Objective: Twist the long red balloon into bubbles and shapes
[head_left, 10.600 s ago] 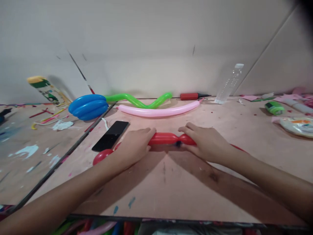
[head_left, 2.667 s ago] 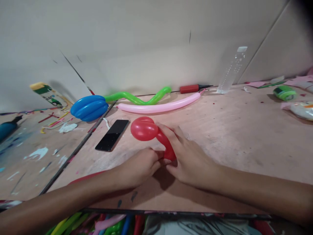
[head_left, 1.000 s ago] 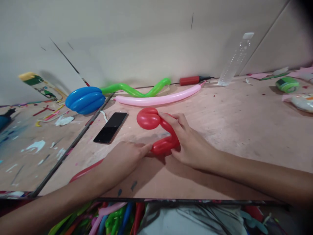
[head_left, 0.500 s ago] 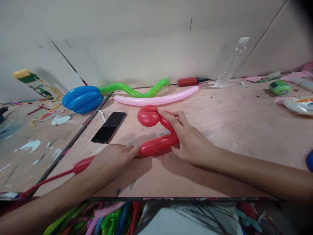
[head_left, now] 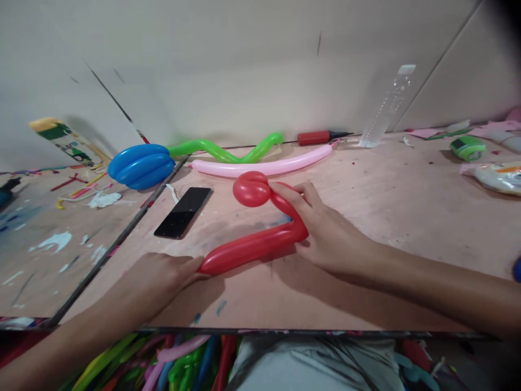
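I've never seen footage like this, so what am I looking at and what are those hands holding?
No machine here, just a person's bare left hand and right hand, seen from one camera worn on the head, looking forward and down. Both grip a twisted red balloon: the left pinches one end of its long section, the right holds it near the bend. On the tabletop lie a smartphone, a blue balloon bundle, a green balloon, a pink balloon and a red balloon pump.

A black phone (head_left: 183, 213) and capped bottle (head_left: 385, 114) occupy the table (head_left: 415, 217).
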Available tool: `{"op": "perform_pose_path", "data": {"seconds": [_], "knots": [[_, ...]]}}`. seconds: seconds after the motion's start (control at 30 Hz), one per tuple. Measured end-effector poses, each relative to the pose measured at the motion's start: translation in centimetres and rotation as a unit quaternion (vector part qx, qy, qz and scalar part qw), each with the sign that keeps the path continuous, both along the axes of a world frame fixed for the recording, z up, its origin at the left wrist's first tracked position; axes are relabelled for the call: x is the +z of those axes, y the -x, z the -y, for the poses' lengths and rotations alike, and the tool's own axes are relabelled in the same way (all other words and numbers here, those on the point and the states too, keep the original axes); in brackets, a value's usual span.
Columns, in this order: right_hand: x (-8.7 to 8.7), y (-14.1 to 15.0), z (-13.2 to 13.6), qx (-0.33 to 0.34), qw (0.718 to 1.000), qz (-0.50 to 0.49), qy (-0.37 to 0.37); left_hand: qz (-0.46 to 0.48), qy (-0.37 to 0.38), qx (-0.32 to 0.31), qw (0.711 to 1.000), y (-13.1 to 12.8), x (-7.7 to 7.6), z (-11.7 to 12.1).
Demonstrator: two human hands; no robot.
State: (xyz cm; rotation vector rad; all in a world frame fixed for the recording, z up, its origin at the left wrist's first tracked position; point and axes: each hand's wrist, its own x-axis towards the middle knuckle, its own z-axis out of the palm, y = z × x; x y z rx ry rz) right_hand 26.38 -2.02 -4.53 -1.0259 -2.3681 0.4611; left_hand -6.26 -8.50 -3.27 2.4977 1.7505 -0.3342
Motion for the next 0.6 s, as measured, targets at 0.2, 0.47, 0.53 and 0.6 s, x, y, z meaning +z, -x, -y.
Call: {"op": "perform_pose_path", "data": {"seconds": [0.2, 0.47, 0.53, 0.6], "knots": [[1.1, 0.1, 0.6, 0.045, 0.997, 0.058, 0.001, 0.08, -0.109, -0.01, 0.991, -2.2, 3.3, 0.3], [1.5, -0.8, -1.2, 0.107, 0.983, 0.136, -0.056, 0.344, -0.116, -0.009, 0.932, -9.3, 3.7, -4.2], [1.2, -1.1, -1.8, 0.105, 0.984, 0.134, -0.054, 0.379, -0.046, 0.017, 0.924, -10.4, 2.7, -5.7], [1.0, -1.3, -2.2, 0.102, 0.986, 0.126, -0.037, 0.418, 0.009, 0.038, 0.908, -11.1, 1.8, -6.4]]}}
